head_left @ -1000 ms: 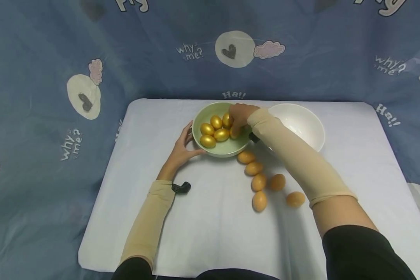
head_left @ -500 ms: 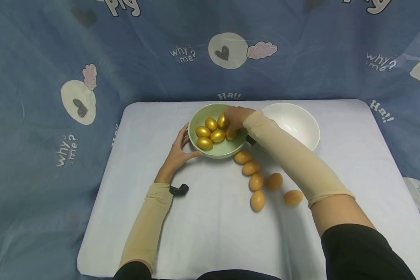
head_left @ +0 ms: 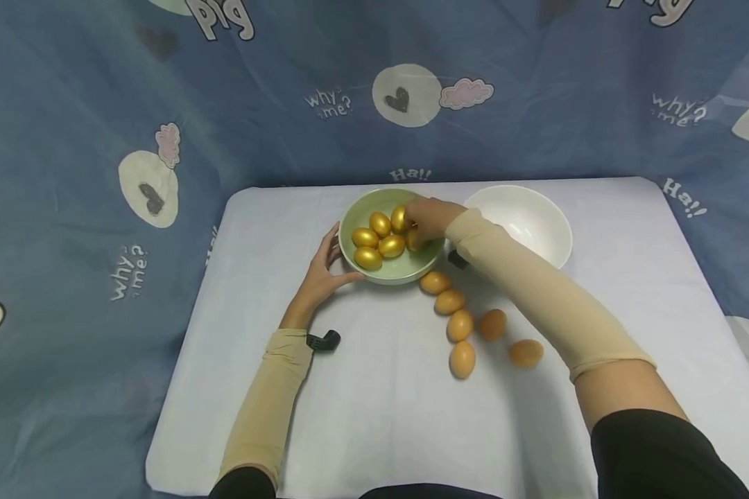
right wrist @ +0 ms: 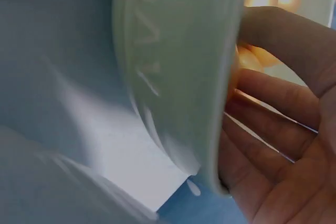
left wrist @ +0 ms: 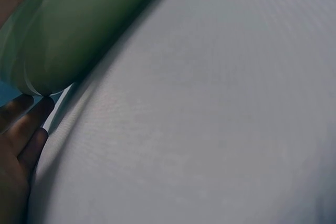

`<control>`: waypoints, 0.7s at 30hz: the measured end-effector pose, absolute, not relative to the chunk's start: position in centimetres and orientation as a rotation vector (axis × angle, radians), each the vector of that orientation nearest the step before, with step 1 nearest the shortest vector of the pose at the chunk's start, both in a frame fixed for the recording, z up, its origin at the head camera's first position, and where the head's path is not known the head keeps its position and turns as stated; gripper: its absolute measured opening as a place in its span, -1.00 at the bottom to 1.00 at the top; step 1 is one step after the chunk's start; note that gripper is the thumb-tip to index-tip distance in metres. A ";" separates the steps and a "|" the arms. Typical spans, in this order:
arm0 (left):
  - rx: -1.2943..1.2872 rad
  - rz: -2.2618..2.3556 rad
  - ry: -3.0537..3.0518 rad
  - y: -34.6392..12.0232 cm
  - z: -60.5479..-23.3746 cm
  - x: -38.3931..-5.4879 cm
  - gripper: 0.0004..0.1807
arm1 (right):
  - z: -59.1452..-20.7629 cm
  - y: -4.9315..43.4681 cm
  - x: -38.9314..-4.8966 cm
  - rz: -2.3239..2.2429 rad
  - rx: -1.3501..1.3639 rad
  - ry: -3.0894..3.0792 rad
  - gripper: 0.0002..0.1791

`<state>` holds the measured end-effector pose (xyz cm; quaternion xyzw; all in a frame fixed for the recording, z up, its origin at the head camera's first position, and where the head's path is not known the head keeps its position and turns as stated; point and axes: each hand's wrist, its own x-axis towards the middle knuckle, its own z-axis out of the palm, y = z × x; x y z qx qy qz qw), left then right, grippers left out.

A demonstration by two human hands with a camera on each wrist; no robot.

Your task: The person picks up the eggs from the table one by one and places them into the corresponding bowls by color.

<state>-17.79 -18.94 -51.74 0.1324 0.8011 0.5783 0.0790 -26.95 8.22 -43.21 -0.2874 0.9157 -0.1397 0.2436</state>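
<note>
A light green bowl (head_left: 392, 275) holds several shiny gold eggs (head_left: 368, 258). My left hand (head_left: 320, 270) rests against the bowl's left side, thumb near the front rim and fingers along the outer wall. The left wrist view shows those fingertips (left wrist: 46, 104) right at the bowl's underside. My right hand (head_left: 433, 216) reaches over the right rim into the bowl, thumb and fingers around a gold egg (head_left: 414, 240). In the right wrist view the rim hides most of that egg (right wrist: 232, 83) and the tip of the thumb.
Right of the green bowl stands a white bowl (head_left: 539, 222), partly behind the right sleeve. Several brown eggs (head_left: 460, 325) lie on the white table (head_left: 374, 409), trailing from the green bowl toward the front. A blue printed cloth (head_left: 274, 125) hangs behind the table.
My right forearm has shifted slightly right and toward the front, and more of the egg at its fingers shows. The left hand keeps its place at the bowl.
</note>
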 end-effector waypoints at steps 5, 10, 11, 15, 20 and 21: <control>0.385 1.710 2.408 -19.1 -51.6 -17.9 0.26 | -43.3 9.1 -26.4 -0.478 -0.878 2.515 -0.56; 0.373 1.702 2.416 -19.8 -52.3 -18.2 0.27 | -43.3 10.3 -25.5 -0.608 -0.925 2.548 -0.47; 0.371 1.707 2.417 -19.9 -52.6 -18.4 0.28 | -43.2 10.6 -25.2 -0.640 -0.931 2.555 -0.45; 0.376 1.723 2.431 -20.6 -54.2 -18.9 0.28 | -42.9 12.3 -23.9 -0.745 -0.939 2.594 -0.38; 0.452 1.733 2.461 -21.3 -54.5 -18.7 0.27 | -42.8 15.6 -21.8 -0.913 -0.864 2.652 -0.35; 0.461 1.729 2.465 -21.4 -54.4 -18.5 0.26 | -42.8 16.3 -21.3 -0.941 -0.847 2.672 -0.34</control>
